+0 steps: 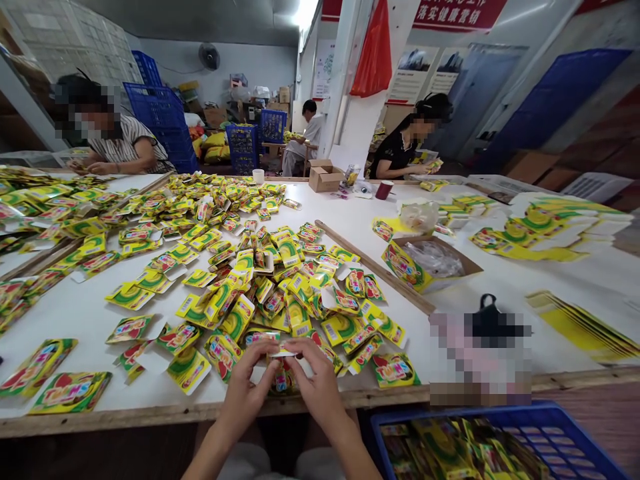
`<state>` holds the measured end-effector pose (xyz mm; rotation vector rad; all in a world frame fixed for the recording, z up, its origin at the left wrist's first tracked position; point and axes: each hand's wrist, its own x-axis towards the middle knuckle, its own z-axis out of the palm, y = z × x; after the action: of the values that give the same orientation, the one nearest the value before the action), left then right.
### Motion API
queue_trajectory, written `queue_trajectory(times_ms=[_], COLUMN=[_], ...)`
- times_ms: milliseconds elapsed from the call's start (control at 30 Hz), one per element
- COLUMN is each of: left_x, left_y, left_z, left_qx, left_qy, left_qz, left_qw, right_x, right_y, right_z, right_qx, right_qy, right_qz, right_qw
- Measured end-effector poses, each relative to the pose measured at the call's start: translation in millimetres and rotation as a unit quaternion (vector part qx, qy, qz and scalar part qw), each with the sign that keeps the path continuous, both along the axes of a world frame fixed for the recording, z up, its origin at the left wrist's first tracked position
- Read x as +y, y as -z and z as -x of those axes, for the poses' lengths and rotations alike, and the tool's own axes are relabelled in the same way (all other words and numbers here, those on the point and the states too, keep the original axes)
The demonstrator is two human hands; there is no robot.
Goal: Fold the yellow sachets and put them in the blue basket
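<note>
Near the table's front edge, my left hand (253, 373) and my right hand (314, 371) come together on one small yellow-green carton (284, 351). Thumbs and fingers of both hands pinch it at its two ends, its white edge facing me. Just beyond my hands spreads a heap of similar printed cartons (287, 250), many with white end flaps standing up. A few flat-lying cartons (73, 392) rest at the left front of the table. Another carton (396, 370) lies to the right of my right hand.
A blue crate (565, 433) holding cartons stands below the table edge at right. A wooden strip (375, 267) divides the tabletop. Beyond it are an open display box (425, 263) and stacked yellow box sheets (540, 230). Several people sit around, one at left (127, 143).
</note>
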<state>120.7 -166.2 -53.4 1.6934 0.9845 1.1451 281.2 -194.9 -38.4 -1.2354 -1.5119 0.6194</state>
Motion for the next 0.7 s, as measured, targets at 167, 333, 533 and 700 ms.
queue_trajectory(times_ms=[167,333,533,700], left_x=[-1,1,3,-6], left_y=[-5.5,-4.8,3.2,4.3], left_z=[0,-4,1,8], left_qx=[-0.002,-0.005,-0.003,0.022], left_qy=[-0.019,-0.039,-0.018,0.008], left_qz=[0.005,0.030,-0.004,-0.030], left_qw=[1.000,0.999,1.000,0.999], right_x=[-2,3,1,-7], right_y=[-3.3,-4.6,1.7,7.4], right_z=[6,10,6,8], right_qx=[0.005,-0.004,0.005,0.001], right_qy=[0.019,0.057,0.024,0.016], right_qz=[-0.006,0.024,0.012,-0.016], right_qw=[1.000,0.998,1.000,1.000])
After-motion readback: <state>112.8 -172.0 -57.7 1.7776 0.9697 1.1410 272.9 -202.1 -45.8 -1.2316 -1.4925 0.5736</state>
